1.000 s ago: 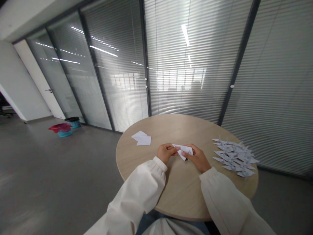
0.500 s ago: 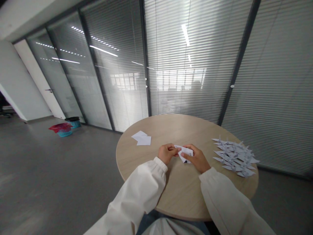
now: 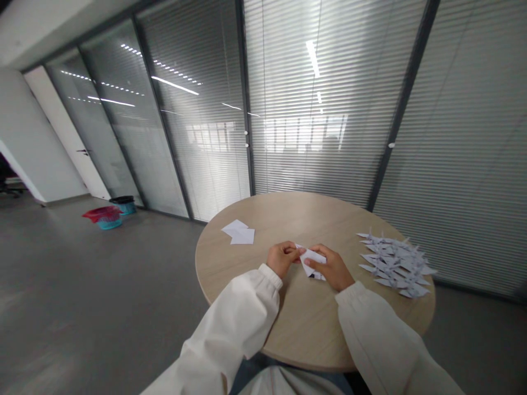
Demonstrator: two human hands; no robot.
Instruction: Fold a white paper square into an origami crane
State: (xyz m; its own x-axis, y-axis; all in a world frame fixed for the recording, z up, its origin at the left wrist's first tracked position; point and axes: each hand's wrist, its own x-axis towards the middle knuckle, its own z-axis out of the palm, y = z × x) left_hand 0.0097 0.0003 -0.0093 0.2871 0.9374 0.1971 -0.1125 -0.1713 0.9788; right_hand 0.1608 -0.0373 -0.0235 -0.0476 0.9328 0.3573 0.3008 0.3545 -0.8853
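Between my two hands, over the middle of the round table (image 3: 288,211), is a partly folded piece of white paper (image 3: 308,268) with dark print near its lower edge. My left hand (image 3: 283,257) pinches its left corner between thumb and fingers. On the other side my right hand (image 3: 332,267) grips it, thumb in front and fingers behind the upper edge. Parts of the paper are hidden by the fingers. To the right lies a cluster of several folded white paper cranes (image 3: 395,266). A few flat white paper pieces (image 3: 242,236) overlap at the left.
Beyond the table stands a glass partition with blinds (image 3: 304,164). On the floor at the left are a blue bin with a red liner (image 3: 107,221) and a blue bin with a black liner (image 3: 127,207). A white door (image 3: 68,137) is at the far left.
The folded paper has shifted and tilted slightly in my hands, and its lower printed part now hangs a little lower. Both hands stay in nearly the same place.
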